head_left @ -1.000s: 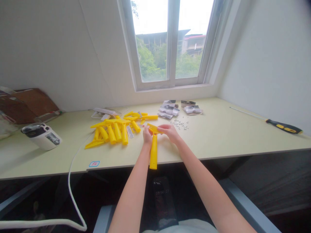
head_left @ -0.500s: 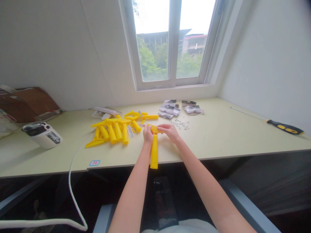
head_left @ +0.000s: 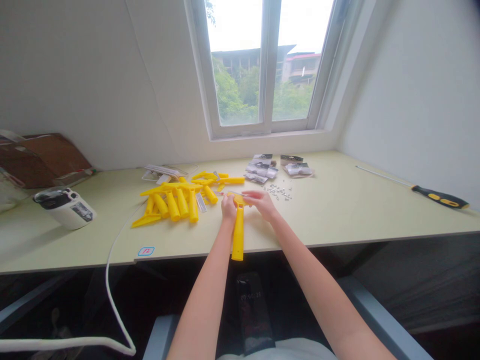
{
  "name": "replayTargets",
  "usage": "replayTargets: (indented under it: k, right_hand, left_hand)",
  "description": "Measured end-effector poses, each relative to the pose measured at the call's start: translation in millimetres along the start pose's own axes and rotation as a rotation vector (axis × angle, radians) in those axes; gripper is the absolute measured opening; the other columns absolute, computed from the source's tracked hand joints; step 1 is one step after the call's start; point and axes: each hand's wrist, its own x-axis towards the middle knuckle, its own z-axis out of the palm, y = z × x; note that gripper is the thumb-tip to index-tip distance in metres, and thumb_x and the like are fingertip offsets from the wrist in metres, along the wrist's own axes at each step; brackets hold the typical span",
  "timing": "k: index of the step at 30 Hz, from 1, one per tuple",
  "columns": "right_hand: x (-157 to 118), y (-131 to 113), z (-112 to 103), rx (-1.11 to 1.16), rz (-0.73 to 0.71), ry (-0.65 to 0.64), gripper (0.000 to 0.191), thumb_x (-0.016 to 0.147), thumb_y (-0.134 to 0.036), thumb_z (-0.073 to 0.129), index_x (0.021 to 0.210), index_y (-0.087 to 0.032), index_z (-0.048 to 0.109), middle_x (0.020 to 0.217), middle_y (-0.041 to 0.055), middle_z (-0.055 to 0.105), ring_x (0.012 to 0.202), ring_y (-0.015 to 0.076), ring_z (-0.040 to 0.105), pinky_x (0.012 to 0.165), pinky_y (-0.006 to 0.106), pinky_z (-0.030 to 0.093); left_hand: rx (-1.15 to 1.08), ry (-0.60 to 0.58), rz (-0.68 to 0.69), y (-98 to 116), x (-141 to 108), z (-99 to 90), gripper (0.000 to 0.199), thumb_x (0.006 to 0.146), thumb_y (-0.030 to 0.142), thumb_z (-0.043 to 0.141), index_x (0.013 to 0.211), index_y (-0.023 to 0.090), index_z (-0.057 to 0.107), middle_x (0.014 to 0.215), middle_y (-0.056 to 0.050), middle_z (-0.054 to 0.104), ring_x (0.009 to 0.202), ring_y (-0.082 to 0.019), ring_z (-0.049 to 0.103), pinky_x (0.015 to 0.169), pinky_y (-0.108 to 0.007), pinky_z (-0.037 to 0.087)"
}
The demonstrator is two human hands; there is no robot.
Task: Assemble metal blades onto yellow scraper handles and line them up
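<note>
Both hands (head_left: 228, 207) (head_left: 261, 204) grip the yellow tool (head_left: 237, 235), partly hiding its head

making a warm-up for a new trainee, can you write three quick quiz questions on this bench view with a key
1. Which end of the yellow T-shaped tool do the left grip and right grip hold?
a) the end nearest the camera
b) the end farthest from the camera

2. True or false: the black-and-yellow-handled screwdriver lies to the right of the scattered small metal parts.

3. Fill in the blank: the handwritten number on the blue-outlined label is ___.

Key: 1 b; 2 true; 3 12.
</note>
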Motion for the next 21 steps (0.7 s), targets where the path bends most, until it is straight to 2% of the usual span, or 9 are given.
replayTargets:
  k: [8, 13, 21]
  right_hand:
    - [-0.6, -4.4, -1.2, -0.032, -0.032, 0.04, 0.035, 0.058, -0.033, 0.068, 0.088, -0.015, 0.069, 0.068, 0.0053, 0.066, 0.063, 0.0158, 0.058, 0.059, 0.03, 0.046]
    - [2.1, -1.7, -4.2, -0.004, -0.053, 0.1, 0.036, 0.057, -0.034, 0.068, 0.089, -0.016, 0.068, 0.074, 0.0061, 0.066, 0.066, 0.0167, 0.059, 0.06, 0.03, 0.048]
    - [5.1, 1.3, -4.5, -0.005, 0.029, 0.066, 0.034, 0.057, -0.034, 0.068, 0.086, -0.016, 0.065, 0.07, 0.0041, 0.065, 0.063, 0.0156, 0.059, 0.06, 0.03, 0.047]
  left_hand:
    - [-0.022, -0.15, -0.094, 7.6, -10.9, 1.9, 0.014, 0.065, 0.024, 0.057, 0.074, 0.016, 0.05, 0.062, 0.001, 0.058, 0.057, -0.013, 0.058, 0.059, -0.027, 0.045]
    - [0.144, -0.224, -0.189, 17.0, -17.6, 4.6, 0.022, 0.068, 0.033, 0.055, 0.074, 0.012, 0.055, 0.054, -0.004, 0.06, 0.046, -0.014, 0.056, 0.047, -0.025, 0.04]
    - [0.252, -0.216, -0.118, 18.0, -16.5, 3.5, 0.018, 0.072, 0.027, 0.048, 0.069, 0.011, 0.055, 0.046, -0.003, 0.057, 0.04, -0.014, 0.053, 0.044, -0.024, 0.04]
